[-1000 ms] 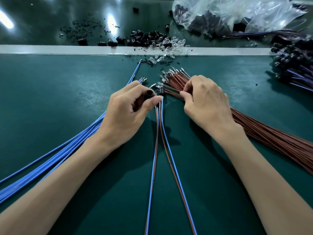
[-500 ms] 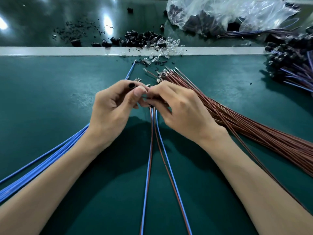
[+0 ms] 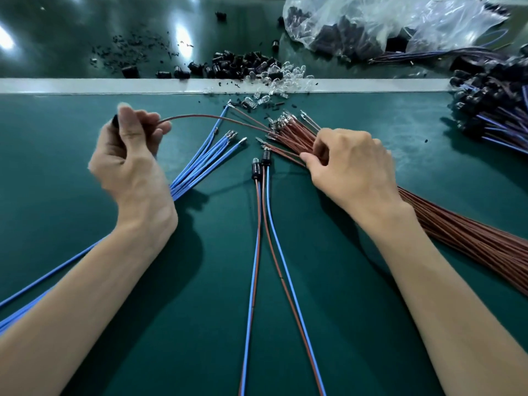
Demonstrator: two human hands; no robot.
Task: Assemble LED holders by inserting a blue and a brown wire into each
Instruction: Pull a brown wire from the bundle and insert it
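LED holder pinched in the raised left hand, one brown wire arcing from it.
The wire curves right to the brown wire bundle, where the right hand lies with fingers curled round a few strands. Beside the left wrist blue wires fan out; two finished holders lie between the hands on the green surface.
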